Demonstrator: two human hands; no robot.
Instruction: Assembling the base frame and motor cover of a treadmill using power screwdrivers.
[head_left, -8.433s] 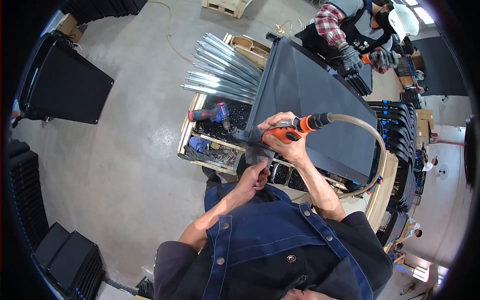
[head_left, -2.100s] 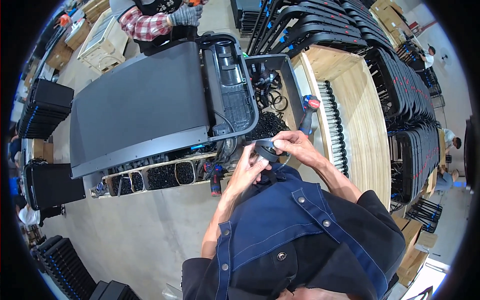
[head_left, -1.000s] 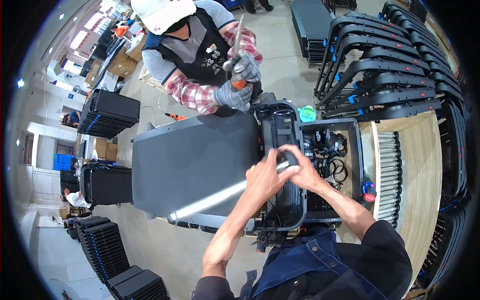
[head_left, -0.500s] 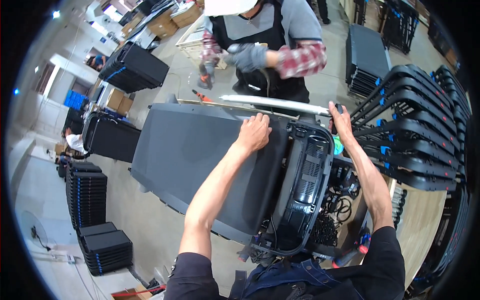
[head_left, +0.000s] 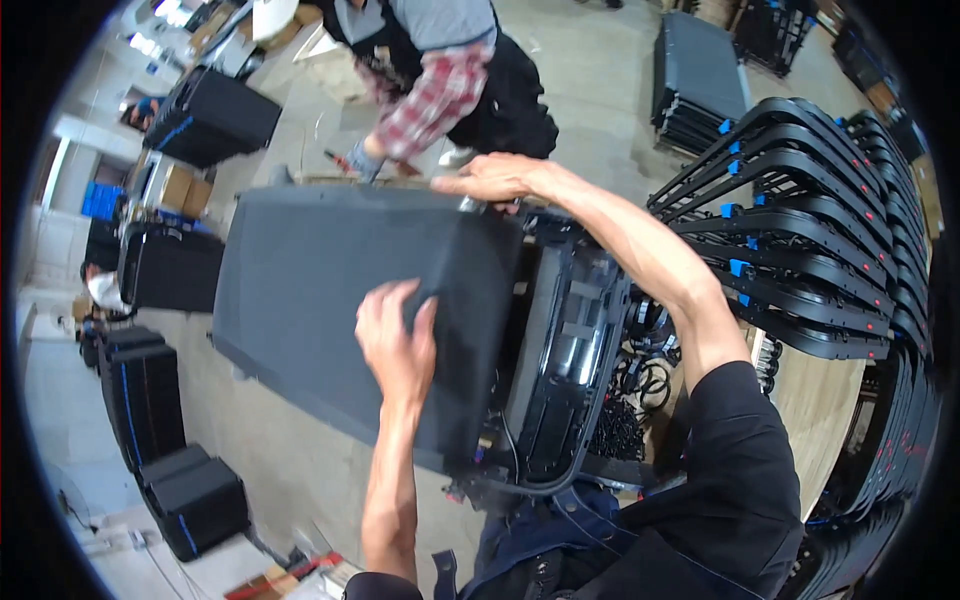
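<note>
A flat dark grey treadmill deck (head_left: 330,270) lies across in front of me, its right end a black frame (head_left: 590,350) with an uncovered motor bay. My left hand (head_left: 395,340) is open over the deck, fingers spread and thumb apart; whether it touches the surface I cannot tell. Across the deck's far right corner, my right hand (head_left: 490,178) points left with its fingers stretched out. A small silvery piece (head_left: 468,204) shows just below that hand. Beyond the far edge, a co-worker's gloved hand (head_left: 365,160) is low beside the deck.
Curved black frames with blue clips (head_left: 790,220) stand stacked at the right. Cables (head_left: 635,400) lie beside the motor bay, near a wooden tabletop (head_left: 820,410). More dark decks (head_left: 145,400) are stacked at the left. The co-worker (head_left: 440,80) leans in from the far side.
My right hand has swung left to the deck's far corner; the long silvery rail is no longer visible. My left hand has drawn back nearer me. The co-worker has bent down leftward.
</note>
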